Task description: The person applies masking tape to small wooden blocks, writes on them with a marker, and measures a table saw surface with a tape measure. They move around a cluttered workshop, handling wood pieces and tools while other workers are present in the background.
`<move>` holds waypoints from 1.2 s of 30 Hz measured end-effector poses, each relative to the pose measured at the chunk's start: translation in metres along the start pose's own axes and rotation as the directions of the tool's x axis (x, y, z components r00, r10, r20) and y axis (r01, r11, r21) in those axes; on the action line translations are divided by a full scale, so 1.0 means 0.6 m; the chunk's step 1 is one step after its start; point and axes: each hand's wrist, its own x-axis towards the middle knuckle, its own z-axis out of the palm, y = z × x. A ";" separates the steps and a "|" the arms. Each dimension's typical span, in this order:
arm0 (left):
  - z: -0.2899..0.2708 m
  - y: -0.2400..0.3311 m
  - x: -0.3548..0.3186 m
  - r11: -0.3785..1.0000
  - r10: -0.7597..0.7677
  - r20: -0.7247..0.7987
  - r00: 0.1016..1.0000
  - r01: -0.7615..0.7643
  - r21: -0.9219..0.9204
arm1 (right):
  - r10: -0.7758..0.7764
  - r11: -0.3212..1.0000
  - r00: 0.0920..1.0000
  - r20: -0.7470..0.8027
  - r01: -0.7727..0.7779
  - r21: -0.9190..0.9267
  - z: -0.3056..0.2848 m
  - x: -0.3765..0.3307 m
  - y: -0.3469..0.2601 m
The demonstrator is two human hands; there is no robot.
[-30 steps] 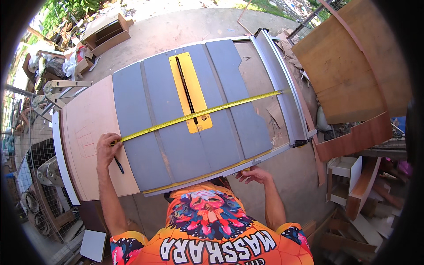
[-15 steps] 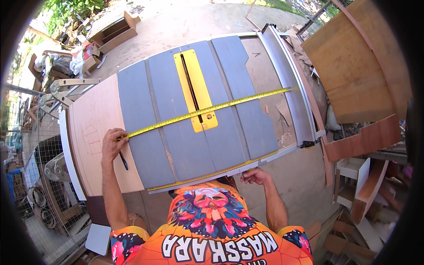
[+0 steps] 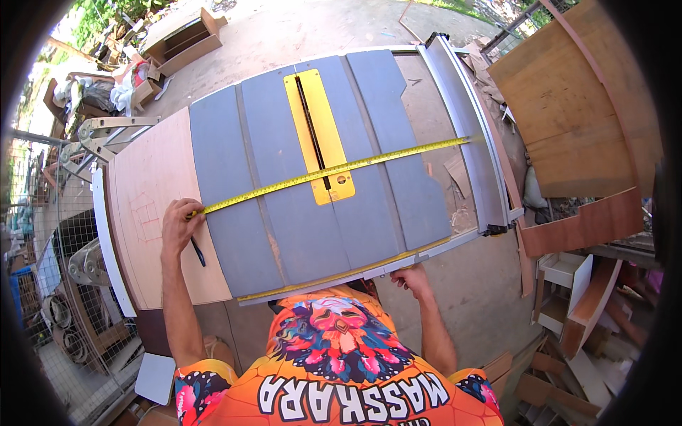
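The left hand (image 3: 181, 226), gripping a pencil (image 3: 197, 251), had kept the yellow tape (image 3: 334, 171) pinned across the table (image 3: 298, 234) while the right hand (image 3: 410, 277) gripped its edge

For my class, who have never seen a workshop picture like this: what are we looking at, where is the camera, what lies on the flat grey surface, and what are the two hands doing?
The camera sits on the person's head and looks straight down, so the forearms come in from the bottom edge. Its wide lens bends straight edges near the rim.

The big grey surface is the top of a table saw. The yellow plate in its middle surrounds the slot for the blade. A pale board lies along its left side.

A yellow tape measure is stretched across the top, reaching the metal rail on the right.

The left hand presses the near end of the tape onto the board and holds a dark pencil. The right hand grips the front edge of the saw.

Wooden offcuts and boards lie around on the ground.
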 end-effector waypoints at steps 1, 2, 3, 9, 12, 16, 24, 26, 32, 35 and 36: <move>0.001 -0.002 0.000 1.000 -0.001 0.002 1.000 0.001 -0.001 | -0.025 0.999 0.995 -0.096 0.021 -0.045 0.011 0.000 0.003; 0.002 -0.003 0.001 1.000 0.005 0.003 1.000 -0.005 0.006 | -0.054 0.995 0.980 -0.191 0.037 -0.091 0.022 0.001 0.009; 0.002 -0.005 0.001 1.000 0.010 0.004 1.000 -0.010 0.013 | -0.086 0.989 0.955 -0.283 0.048 -0.138 0.030 0.002 0.014; 0.001 -0.001 0.006 1.000 0.009 0.012 1.000 -0.009 0.024 | -0.047 0.963 0.947 -0.317 -0.041 -0.266 0.033 -0.009 0.001; 0.002 0.001 0.009 1.000 0.011 0.007 1.000 -0.011 0.026 | 0.024 0.997 0.998 0.056 -0.028 0.077 -0.011 -0.025 -0.021; 0.002 0.004 0.017 1.000 0.015 0.014 1.000 -0.015 0.027 | 0.064 0.996 0.983 0.175 -0.073 0.047 -0.026 -0.007 -0.022; 0.011 0.010 0.013 1.000 0.010 -0.004 1.000 -0.010 0.022 | 0.094 0.995 0.991 0.100 -0.097 0.025 -0.008 0.004 -0.019; 0.012 0.011 0.013 1.000 0.017 -0.005 1.000 -0.017 0.022 | 0.088 0.996 0.994 0.069 -0.089 0.014 -0.005 0.001 -0.017; 0.010 0.026 0.012 0.999 0.016 -0.008 1.000 -0.016 0.039 | 0.054 0.998 0.998 -0.011 -0.055 -0.011 0.005 -0.008 -0.024; 0.013 0.023 0.008 0.998 0.028 -0.022 0.999 -0.026 0.050 | 0.044 0.999 0.998 -0.049 -0.045 -0.020 0.010 -0.010 -0.018; 0.013 0.023 0.007 0.999 0.027 -0.022 0.999 -0.026 0.048 | 0.039 0.999 0.997 -0.062 -0.041 -0.027 0.011 -0.011 -0.018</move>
